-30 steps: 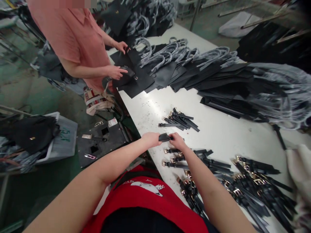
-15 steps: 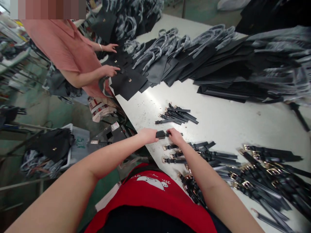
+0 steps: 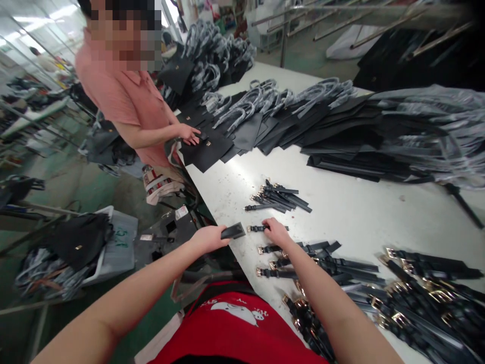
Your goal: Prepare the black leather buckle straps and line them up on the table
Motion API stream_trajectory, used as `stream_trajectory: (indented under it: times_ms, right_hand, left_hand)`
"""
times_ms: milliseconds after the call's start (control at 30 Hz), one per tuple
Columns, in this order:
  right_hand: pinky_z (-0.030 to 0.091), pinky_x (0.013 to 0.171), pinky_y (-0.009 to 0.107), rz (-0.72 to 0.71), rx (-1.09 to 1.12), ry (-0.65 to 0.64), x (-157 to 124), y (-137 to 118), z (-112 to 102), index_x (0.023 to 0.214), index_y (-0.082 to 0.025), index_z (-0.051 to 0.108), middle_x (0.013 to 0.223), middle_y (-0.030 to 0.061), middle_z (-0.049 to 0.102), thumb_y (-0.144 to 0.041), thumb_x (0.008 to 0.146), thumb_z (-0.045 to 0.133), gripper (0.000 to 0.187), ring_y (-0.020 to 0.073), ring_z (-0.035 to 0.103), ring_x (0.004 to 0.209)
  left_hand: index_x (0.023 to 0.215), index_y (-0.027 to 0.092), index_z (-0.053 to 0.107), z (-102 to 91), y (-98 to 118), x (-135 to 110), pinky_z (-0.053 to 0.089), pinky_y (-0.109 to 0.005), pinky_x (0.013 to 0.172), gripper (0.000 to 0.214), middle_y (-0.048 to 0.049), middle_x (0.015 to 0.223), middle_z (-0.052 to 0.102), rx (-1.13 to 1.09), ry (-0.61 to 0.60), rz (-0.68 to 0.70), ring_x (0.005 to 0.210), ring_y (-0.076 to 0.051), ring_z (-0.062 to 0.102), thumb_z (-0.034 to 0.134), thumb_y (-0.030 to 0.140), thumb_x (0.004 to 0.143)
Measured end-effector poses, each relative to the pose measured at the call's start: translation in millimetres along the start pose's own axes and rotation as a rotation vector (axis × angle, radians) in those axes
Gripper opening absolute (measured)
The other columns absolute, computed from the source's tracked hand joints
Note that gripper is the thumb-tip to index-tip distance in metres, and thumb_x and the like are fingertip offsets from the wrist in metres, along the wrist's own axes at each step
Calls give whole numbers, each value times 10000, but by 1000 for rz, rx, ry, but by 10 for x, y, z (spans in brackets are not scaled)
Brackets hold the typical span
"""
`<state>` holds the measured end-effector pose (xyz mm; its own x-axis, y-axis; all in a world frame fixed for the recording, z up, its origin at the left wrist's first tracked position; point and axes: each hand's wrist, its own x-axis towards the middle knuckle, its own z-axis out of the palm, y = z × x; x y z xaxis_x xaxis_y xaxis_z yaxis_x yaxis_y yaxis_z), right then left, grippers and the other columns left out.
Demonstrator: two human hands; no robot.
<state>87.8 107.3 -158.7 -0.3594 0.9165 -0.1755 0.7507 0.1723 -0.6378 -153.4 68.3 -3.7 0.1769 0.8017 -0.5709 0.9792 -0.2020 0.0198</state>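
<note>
No txt legible for certain: green characters point(image 3: 121, 237) mark the side of a grey plastic bin point(image 3: 124, 255) at frame L, too blurred to read; wht lettering point(image 3: 262, 312) by the cartoon print point(image 3: 232, 310) on a red apron point(image 3: 227, 337), likewise unclear; a sm. wht label point(image 3: 181, 212) on a blk panel point(image 3: 159, 222) nr the bin, too tiny.
</note>
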Motion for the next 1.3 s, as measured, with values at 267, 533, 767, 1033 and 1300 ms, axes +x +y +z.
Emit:
stream_trajectory:
  times_ms: [267,533,767,1033,1300]
  right_hand:
    - [340,728,219,22,-41,-20,10,-15,29,952,-194,538,915,28,505,-171,691,473,270,121,479,802]
    - [336,722,229,-44,-141,-57,34,-84,-7,934,-202,542,884,29,495,-251,726,493,219,127,478,790]
    - [328,730,257,-104,-337,-60,-197,-266,37,885,-182,526,899,62,480,-207,735,499,154,161,478,826]
    - [344,720,224,59,-149,1,-292,-20,81,957,-216,526,949,29,477,-274,792,425,201,123,493,827]
    - [326,723,217,14,-196,45,-323,-6,132,856,-197,546,852,30,490,-239,811,398,161,120,471,787]
  left_hand:
    - [1014,235,528,96,222,215,451,-291,634,449,-65,892,633,-132,16,3,803,-231,592,389,544,720]
    - [1127,276,449,301,-126,-285,440,-282,633,463,-45,918,632,-216,83,-67,794,-218,596,366,531,749]
    - [1118,276,454,392,-72,-510,426,-277,657,466,-45,906,630,-256,16,-94,794,-209,589,386,542,741]
    - [1115,259,458,449,75,-563,439,-293,632,482,-59,870,629,-195,20,-13,766,-224,592,363,551,744]
    - [1018,247,517,170,514,-12,462,-340,645,419,-68,914,627,-96,30,86,805,-246,588,395,511,717]
